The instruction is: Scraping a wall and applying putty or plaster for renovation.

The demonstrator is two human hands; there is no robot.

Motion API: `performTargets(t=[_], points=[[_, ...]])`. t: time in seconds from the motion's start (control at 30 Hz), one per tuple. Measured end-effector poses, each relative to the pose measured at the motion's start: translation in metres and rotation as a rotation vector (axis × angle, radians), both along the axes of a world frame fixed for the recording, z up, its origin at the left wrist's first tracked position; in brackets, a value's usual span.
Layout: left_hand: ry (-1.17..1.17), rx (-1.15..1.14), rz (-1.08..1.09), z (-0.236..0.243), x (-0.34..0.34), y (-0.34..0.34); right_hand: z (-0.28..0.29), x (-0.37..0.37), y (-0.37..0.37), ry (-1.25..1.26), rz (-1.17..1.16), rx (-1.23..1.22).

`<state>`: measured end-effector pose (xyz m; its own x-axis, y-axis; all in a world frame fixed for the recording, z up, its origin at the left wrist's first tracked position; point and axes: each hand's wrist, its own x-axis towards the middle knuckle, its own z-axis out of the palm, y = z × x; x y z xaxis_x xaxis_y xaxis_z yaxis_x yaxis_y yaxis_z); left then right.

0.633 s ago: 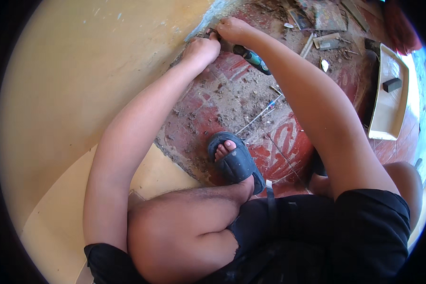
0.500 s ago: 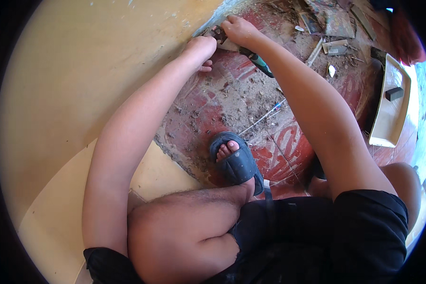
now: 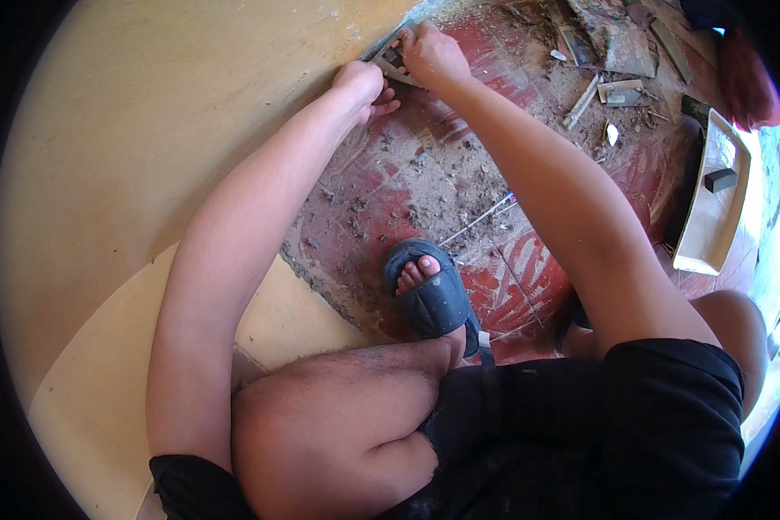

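As the gap between two bare hands widens, more of a flat, dark-patched grey piece point(image 3: 392, 61) comes into sight, well ahead of a dark slide sandal point(image 3: 442, 308) and slightly to its left. Half a second ago a tool with a black-and-green grip showed beneath the right forearm; that grip is no longer visible, and whether it has been set down or is merely hidden behind the arm cannot be told. The right hand point(image 3: 435, 59), almost straight ahead of the sandal, has its fingers bent over the far end of the piece and appears to pinch it. The left hand point(image 3: 362, 87), ahead of the sandal and farther left, meets the near end; its lower fingers hang loose and apart, where moments ago they were drawn in, and the frame does not settle whether thumb and forefinger grip the piece or only rest there. For the work in hand, the change suggests the piece itself, rather than the tool, now has the attention of both hands. Loose debris point(image 3: 446, 195) litters the red floor just ahead of the sandal, and a cream tray point(image 3: 698, 253) holding a dark block point(image 3: 719, 179) lies well to its right.
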<state>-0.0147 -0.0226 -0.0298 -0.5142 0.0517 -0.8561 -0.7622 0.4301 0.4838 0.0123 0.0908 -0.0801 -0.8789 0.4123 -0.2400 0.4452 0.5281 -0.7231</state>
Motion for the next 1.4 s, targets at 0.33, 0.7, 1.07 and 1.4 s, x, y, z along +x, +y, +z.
performTargets(t=[0.33, 0.7, 1.07, 1.4], points=[[-0.021, 0.182, 0.168, -0.003, 0.005, -0.005, 0.002, 0.000, -0.005, 0.030, -0.077, -0.051], [0.066, 0.238, 0.081, 0.003, 0.016, -0.002, 0.007, 0.000, -0.010, 0.113, -0.088, -0.064], [-0.023, 0.170, -0.001, -0.001, 0.014, 0.005, -0.009, 0.000, 0.005, 0.065, -0.056, -0.013], [0.101, 0.146, 0.021, 0.005, 0.015, -0.006, 0.014, -0.001, -0.006, 0.097, -0.034, -0.088]])
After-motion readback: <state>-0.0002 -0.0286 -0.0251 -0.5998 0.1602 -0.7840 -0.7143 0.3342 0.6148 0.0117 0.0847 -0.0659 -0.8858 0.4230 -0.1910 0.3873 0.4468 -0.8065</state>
